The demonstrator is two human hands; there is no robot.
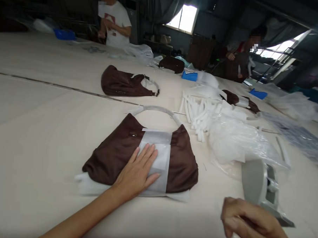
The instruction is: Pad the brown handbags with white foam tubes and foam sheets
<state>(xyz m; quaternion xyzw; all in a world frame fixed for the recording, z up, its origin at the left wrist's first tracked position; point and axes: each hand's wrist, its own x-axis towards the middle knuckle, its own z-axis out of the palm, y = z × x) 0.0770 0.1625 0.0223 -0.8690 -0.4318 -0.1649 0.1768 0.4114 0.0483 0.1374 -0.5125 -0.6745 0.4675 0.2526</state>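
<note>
A dark brown handbag point(107, 155) lies in front of me, its handle point(156, 108) wrapped in pale material. A translucent white strip point(160, 171) wraps around its middle, and white sheeting point(92, 188) sticks out below the bag. My left hand point(139, 167) lies flat on the strip with its fingers stretched out. My right hand point(249, 219) is at the lower right, apart from the bag, with its fingers curled in; what they hold, if anything, is hidden. Just beyond it stands a grey device point(255, 183) that looks like a tape dispenser.
Behind lies another brown handbag point(121, 83). White foam strips point(198, 112) and clear plastic bags point(234, 140) are heaped to the right, near a further wrapped brown bag point(230, 97). Across the table point(42, 128), two people point(117, 24) stand. Blue pieces point(189, 75) lie about.
</note>
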